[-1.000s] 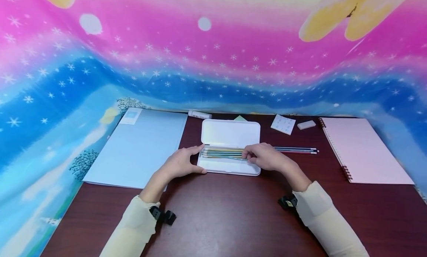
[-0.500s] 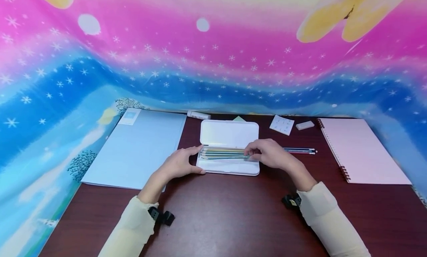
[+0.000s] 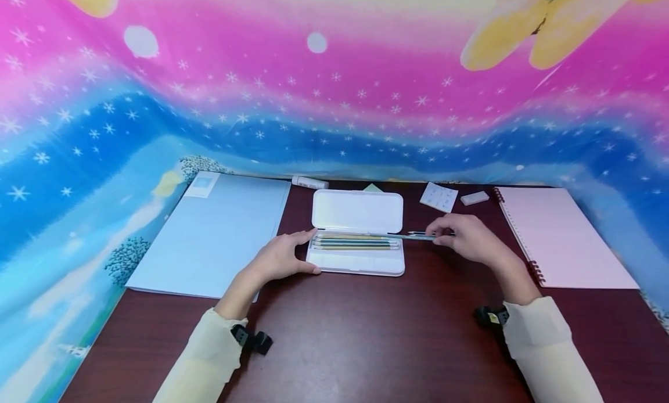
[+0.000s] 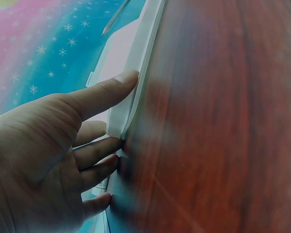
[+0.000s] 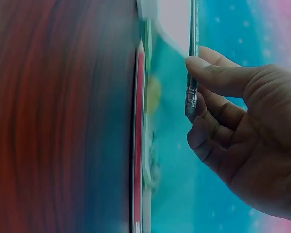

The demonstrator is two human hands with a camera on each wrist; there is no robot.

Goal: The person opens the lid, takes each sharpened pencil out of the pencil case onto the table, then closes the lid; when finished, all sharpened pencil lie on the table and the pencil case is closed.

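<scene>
While the right hand point(image 3: 467, 238) pinches a pencil point(image 3: 418, 236) near its eraser end, thumb and curled fingers clamped on the barrel, the tip end reaches over the right edge of the open pencil case point(image 3: 356, 262). Right wrist view confirms it: metal ferrule and eraser sit just at the fingertips point(image 5: 199, 63), pencil shaft point(image 5: 193, 29) running away toward the white case. Pencil is held above the desk point(image 3: 366, 339), not lying in the tray yet.

Left hand point(image 3: 279, 258) braces the case's left end: thumb along the near corner, fingers stretched against the far side, nothing curled round. Left wrist view shows the thumb point(image 4: 104, 94) flat on the white rim and the other fingers touching the case's edge.

Status, as I read it: several pencils point(image 3: 355, 242) already lie side by side in the tray's upper part, parallel to the long edge. The one in hand looks like the next to go in. I see no other loose pencils on the desk right of the case, so this may be the last one. Lid point(image 3: 358, 211) is folded flat back, so the case is not yet closed.

Further out: pale blue folder point(image 3: 219, 229) left of the case, touching the left hand's wrist area; pink spiral notebook point(image 3: 559, 234) well to the right; small white eraser point(image 3: 474, 198) and a white card point(image 3: 439, 196) behind the right hand; white glue stick point(image 3: 310, 182) at the back edge.
</scene>
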